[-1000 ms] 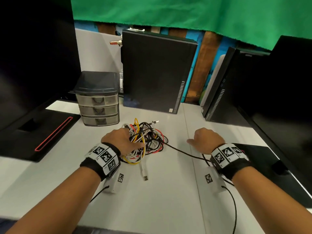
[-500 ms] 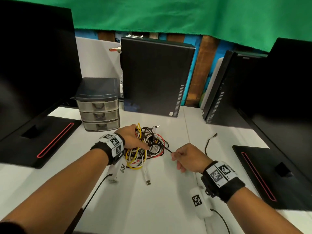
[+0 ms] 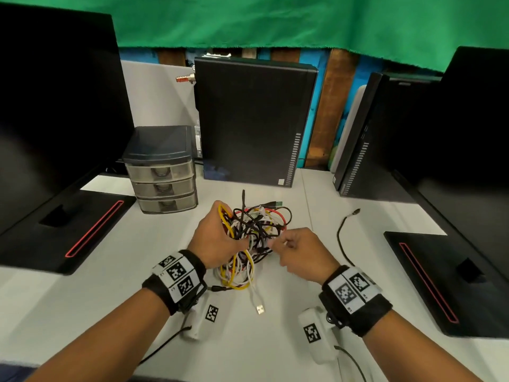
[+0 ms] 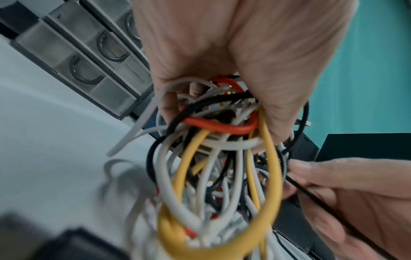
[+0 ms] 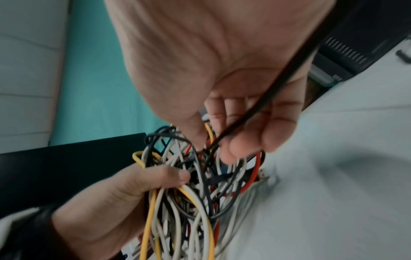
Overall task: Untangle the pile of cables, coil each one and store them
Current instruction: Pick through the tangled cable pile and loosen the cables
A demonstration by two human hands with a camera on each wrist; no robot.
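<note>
Pulling the thin black cable (image 5: 262,107) sideways while it is threaded through the other loops looks likely to cinch a knot tighter, or drag the whole bundle (image 3: 254,232) along. The left hand (image 3: 217,238) clenches that bundle and holds it just above the white desk (image 3: 115,293), lower loops and a white plug (image 3: 260,309) trailing onto it. The right hand (image 3: 300,253) pinches the black cable at the bundle's edge; blur makes it hard to tell exactly where it enters the knot. Its free end (image 3: 355,212) lies on the desk to the right. A small drawer unit (image 3: 162,186) stands behind and to the left, drawers closed, with monitor stands either side crowding the working space.
</note>
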